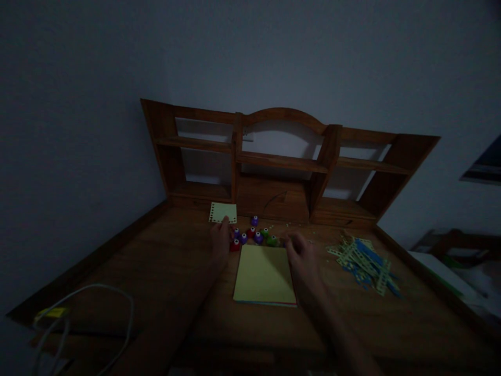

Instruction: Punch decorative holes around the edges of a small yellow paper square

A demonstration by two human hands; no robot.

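Observation:
A stack of yellow paper sheets (264, 274) lies in front of me on the wooden desk, with blue and red sheet edges showing underneath. Behind it stands a cluster of small craft punches, among them a purple punch (258, 237), a red punch (234, 245) and a green punch (271, 241). My left hand (221, 243) is closed at the cluster's left end; what its fingers hold is too dark to tell. At the stack's upper right corner my right hand (302, 256) has its fingers curled together, beside a small dark object I cannot identify.
A yellow sheet (223, 212) with holes along its edges lies behind my left hand. Perforated yellow and blue paper strips (366, 261) are piled at the right. A wooden shelf unit (282, 163) stands at the back. A white cable (97, 286) loops at the front left.

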